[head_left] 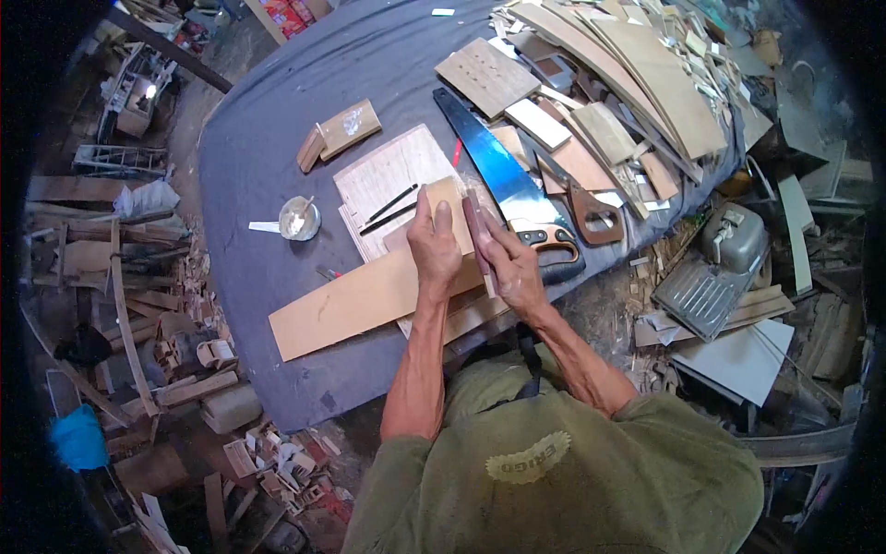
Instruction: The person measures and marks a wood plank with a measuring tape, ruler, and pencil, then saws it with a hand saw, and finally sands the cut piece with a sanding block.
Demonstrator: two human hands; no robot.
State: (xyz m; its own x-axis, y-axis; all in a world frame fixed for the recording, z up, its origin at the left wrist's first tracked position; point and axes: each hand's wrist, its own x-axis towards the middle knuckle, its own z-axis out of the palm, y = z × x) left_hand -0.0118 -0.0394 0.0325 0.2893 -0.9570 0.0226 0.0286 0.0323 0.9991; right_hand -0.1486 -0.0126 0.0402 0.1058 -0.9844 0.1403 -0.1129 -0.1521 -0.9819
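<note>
The left hand [434, 247] presses open on a small tan wooden panel [449, 196]. The right hand [510, 268] grips a thin wooden strip [473, 226] at its three o'clock. Aligning seems underway, needing steadiness.

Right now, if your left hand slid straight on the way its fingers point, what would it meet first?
The left hand rests on a small wooden board. Past its far edge, probably only grey cloth, then the blue saw blade; depth is unclear.
</note>
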